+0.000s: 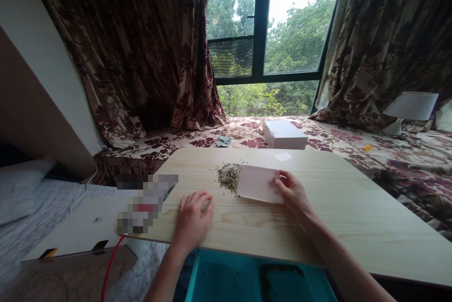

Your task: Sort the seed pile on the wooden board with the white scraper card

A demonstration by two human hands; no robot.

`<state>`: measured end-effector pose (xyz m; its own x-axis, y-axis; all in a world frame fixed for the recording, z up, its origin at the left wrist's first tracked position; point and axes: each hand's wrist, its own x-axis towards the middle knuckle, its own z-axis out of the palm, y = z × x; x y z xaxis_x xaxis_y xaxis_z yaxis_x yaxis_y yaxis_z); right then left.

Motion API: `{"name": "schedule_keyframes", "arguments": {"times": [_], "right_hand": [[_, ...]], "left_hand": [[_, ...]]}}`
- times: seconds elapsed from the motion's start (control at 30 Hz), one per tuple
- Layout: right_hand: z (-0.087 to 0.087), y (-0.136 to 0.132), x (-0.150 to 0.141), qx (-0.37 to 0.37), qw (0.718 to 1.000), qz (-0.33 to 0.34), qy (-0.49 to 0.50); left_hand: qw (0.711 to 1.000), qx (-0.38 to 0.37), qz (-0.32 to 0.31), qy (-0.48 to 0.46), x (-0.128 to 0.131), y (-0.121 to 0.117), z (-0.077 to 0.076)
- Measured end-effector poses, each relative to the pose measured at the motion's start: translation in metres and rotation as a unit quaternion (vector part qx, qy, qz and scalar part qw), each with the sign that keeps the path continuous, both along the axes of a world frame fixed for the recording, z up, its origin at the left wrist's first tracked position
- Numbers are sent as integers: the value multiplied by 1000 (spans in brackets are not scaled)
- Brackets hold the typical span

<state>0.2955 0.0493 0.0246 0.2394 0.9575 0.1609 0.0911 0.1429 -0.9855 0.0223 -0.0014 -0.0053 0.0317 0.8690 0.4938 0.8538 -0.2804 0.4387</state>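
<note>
A heap of small greenish grains (229, 177), which look like beans or seeds, lies on the pale wooden table (247, 226) with a few scattered around it. My right hand (292, 193) grips the right end of a flat white rectangular board (259, 183), thumb on top and fingers at its far edge. The board's left edge meets the heap and appears to cover part of it. Left of the heap, my left hand (195, 217) rests palm down on the tabletop, fingers loosely bent and thumb apart, with nothing visible in it.
Beneath the table's front edge is a turquoise two-part bin (226, 276). A pixelated object (144, 208) with a red cable (109, 264) occupies the left end. Beyond the table, a white box (285, 135) sits on the patterned window seat, with a lamp (411, 107) farther right.
</note>
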Motion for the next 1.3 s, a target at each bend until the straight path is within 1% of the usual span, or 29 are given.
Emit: {"name": "schedule_keyframes", "arguments": {"times": [0.2, 0.37, 0.6, 0.77, 1.13, 1.3], "right_hand": [[1, -1, 0, 7, 1000, -14, -6], [3, -3, 0, 2, 1000, -23, -7], [5, -3, -2, -6, 1000, -11, -10], [3, -3, -1, -3, 1000, -15, -7], [0, 3, -5, 24, 999, 26, -5], [-2, 5, -7, 38, 999, 38, -10]], "left_hand": [[1000, 13, 1, 0, 0, 0, 0], [1000, 9, 0, 2, -1, 1, -2], [1000, 14, 3, 3, -1, 1, -2], [1000, 17, 2, 3, -1, 1, -2], [1000, -5, -2, 1, -1, 0, 1], [1000, 2, -2, 1, -1, 0, 0]]}}
